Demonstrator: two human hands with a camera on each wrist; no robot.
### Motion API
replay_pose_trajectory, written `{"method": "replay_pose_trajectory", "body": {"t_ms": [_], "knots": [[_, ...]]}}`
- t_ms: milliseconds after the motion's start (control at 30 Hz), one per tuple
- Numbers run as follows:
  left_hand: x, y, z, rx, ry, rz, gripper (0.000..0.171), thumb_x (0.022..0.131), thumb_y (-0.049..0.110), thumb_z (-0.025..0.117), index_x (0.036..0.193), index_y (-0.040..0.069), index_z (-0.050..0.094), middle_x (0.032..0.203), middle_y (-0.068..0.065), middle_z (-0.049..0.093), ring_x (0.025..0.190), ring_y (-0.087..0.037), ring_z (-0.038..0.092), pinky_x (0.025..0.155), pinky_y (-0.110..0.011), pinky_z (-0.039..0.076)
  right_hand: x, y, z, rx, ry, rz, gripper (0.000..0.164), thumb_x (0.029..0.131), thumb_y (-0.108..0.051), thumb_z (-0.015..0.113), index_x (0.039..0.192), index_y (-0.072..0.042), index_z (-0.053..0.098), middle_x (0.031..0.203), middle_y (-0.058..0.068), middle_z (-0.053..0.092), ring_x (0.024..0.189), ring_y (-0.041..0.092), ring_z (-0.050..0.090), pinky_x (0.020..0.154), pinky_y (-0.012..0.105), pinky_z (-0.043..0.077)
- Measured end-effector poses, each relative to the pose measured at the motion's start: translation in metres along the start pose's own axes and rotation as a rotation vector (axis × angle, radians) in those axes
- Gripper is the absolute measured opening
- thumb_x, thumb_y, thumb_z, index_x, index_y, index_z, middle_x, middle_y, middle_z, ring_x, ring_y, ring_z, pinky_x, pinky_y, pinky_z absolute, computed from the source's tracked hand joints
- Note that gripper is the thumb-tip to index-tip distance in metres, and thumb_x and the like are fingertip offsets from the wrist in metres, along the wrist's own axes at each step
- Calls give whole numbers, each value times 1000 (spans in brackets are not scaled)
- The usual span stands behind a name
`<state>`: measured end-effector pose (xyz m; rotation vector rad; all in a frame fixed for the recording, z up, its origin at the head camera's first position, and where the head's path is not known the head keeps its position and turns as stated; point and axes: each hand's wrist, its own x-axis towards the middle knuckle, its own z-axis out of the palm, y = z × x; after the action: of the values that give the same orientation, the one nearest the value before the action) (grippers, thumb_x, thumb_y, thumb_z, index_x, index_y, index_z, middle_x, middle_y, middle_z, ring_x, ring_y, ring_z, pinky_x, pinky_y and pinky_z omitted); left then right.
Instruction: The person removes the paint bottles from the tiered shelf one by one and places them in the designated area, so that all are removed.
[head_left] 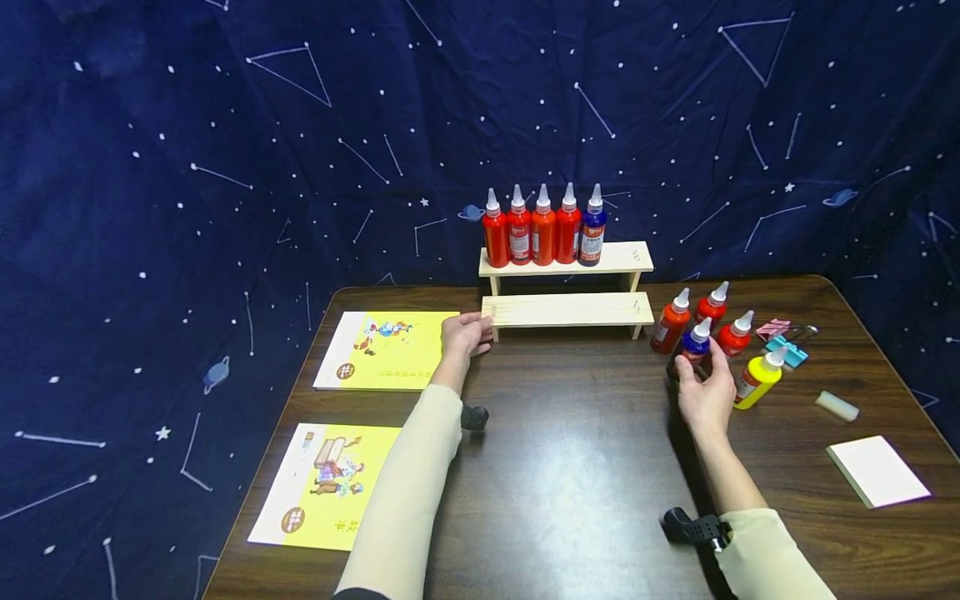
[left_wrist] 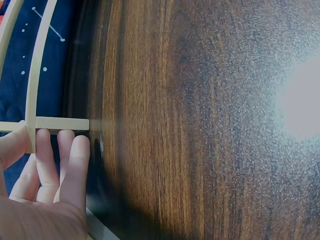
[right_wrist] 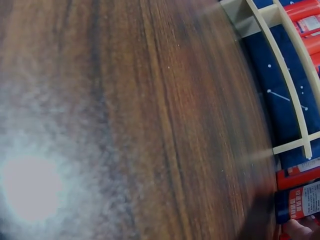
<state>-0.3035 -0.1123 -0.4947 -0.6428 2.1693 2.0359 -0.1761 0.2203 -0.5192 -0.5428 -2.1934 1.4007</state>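
Pale sleeves (head_left: pixel 401 496) reach in from the near side over the brown table (head_left: pixel 555 475), a black wrist device (head_left: pixel 693 528) on the right arm; at near left lies a yellow-and-white book (head_left: pixel 326 492), partly covered by the left sleeve; across at near right sits a white pad (head_left: pixel 877 472), and a small pale block (head_left: pixel 837 406) lies just beyond it.

Now the right hand (head_left: pixel 705 396), on the right side, and it has the blue bottle (head_left: pixel 695 343) in its grasp, thumb on the left, fingers on the right; the bottle's base is hidden, so I cannot tell whether it touches the table; a yellow bottle (head_left: pixel 757 382) stands just right of that hand; a second book (head_left: pixel 386 354) lies at far left; a blue clip (head_left: pixel 787 351) and a pink clip (head_left: pixel 773 329) rest farther right; three red bottles (head_left: pixel 733 335) gather around and behind the blue one.

Over to the left hand (head_left: pixel 463 335): it grips the left end of the wooden stand's lower board (head_left: pixel 567 309), thumb at the board, fingertips against the leg below; farther back, the upper board (head_left: pixel 630 257) carries a row, four red-orange bottles (head_left: pixel 543 237) and, at the right end, another blue bottle (head_left: pixel 592 237); farthest of all hangs the starry dark-blue cloth (head_left: pixel 480 108).
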Motion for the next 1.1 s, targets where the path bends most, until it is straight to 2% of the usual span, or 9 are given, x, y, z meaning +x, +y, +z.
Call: {"method": "replay_pose_trajectory", "body": {"t_ms": [233,300,433,500,567,667,767,900,1100], "knots": [[0,-1,-2,-11,-10,2,30,86,13,71,114,3,68,102,-18,71,95,-29,69,81,-40,57,-8,-16,-9,24,10,-38,60,91,-12,64,146,-10,38,140,18,48,121,35,53,99,47,45],[0,-1,-2,-7,-12,-1,30,86,14,71,114,3,68,102,-18,71,95,-28,69,81,-40,57,-11,-25,-12,41,58,-109,59,90,-9,65,144,-11,42,138,15,50,119,32,53,98,46,47],[0,-1,-3,-2,-11,-6,30,86,14,71,114,4,68,102,-17,71,95,-28,69,81,-40,57,-12,-44,-13,104,174,-332,55,85,-3,68,137,-10,51,128,14,56,111,28,55,96,35,50],[1,-1,-3,-5,-10,-7,29,86,13,71,114,4,68,101,-16,71,95,-28,69,82,-41,57,-9,-55,-10,144,197,-438,53,83,0,69,133,-9,55,126,13,57,108,26,56,96,29,49],[0,-1,-3,-11,-10,-9,29,86,13,71,114,3,68,101,-17,71,95,-28,69,82,-41,57,-4,-66,-4,182,166,-505,53,82,3,69,132,-8,56,124,12,58,107,24,55,97,27,48],[0,-2,-3,-15,-17,-10,29,87,13,71,114,3,68,100,-17,71,96,-29,69,83,-41,56,6,-82,5,165,80,-535,53,82,1,70,132,-10,56,127,11,57,112,20,54,98,30,48],[0,-1,-4,-9,-18,-10,28,87,14,71,113,4,68,100,-16,72,95,-28,69,83,-41,56,19,-96,17,126,-45,-513,53,84,-3,69,135,-11,53,130,12,54,119,21,51,99,38,48],[0,0,-3,-5,-12,-11,29,86,14,72,113,4,69,100,-17,71,95,-28,69,82,-41,57,40,-110,36,69,-196,-475,55,87,-10,68,138,-5,48,131,19,51,122,30,50,96,48,48],[1,1,0,3,-6,-15,28,86,14,72,111,4,69,101,-17,71,93,-27,69,80,-39,57,78,-125,63,-45,-318,-418,63,89,-17,67,143,-1,39,136,23,48,123,40,49,99,50,44]]}}
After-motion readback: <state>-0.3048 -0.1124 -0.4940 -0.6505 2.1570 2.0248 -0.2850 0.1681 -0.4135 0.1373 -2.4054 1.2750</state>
